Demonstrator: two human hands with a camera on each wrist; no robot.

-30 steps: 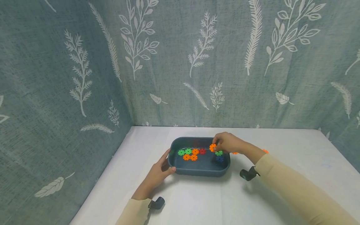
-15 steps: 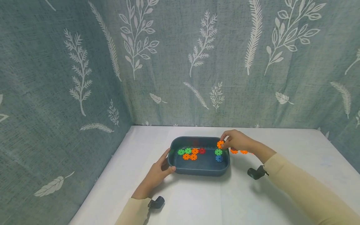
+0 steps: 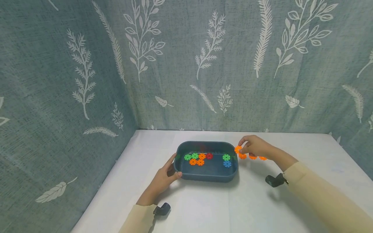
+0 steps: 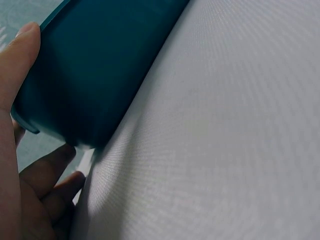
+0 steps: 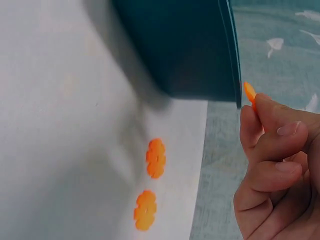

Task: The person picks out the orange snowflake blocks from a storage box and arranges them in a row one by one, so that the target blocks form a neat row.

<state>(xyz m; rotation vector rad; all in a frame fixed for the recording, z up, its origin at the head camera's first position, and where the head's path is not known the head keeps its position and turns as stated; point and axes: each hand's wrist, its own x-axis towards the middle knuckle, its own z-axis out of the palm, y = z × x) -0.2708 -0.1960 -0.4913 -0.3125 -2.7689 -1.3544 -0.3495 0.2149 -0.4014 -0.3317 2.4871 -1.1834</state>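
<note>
A dark blue-green tray (image 3: 207, 178) holds small flower-shaped discs: two green and several orange ones plus a red disc (image 3: 209, 156) at the left and middle, a green disc (image 3: 226, 157) and a blue disc (image 3: 227, 164) at the right. My left hand (image 3: 164, 179) grips the tray's left end, thumb on the near rim. Between thumb and fingertip, my right hand (image 3: 256, 146) pinches an orange disc (image 3: 238, 149) by the tray's right rim. In the right wrist view that orange disc (image 5: 250, 92) is seen nearly edge-on, beside the tray (image 5: 185, 50).
On the white table (image 3: 204, 207), right of the tray, several orange discs lie in a row, one of them (image 3: 242, 156) close to the rim and another (image 3: 263, 158) under the right wrist. Leaf-patterned curtains (image 3: 180, 106) stand behind and at the sides.
My right hand has moved right with the orange disc, from above the tray's right part to its right rim. More of the table's orange discs show. The left hand has stayed put.
</note>
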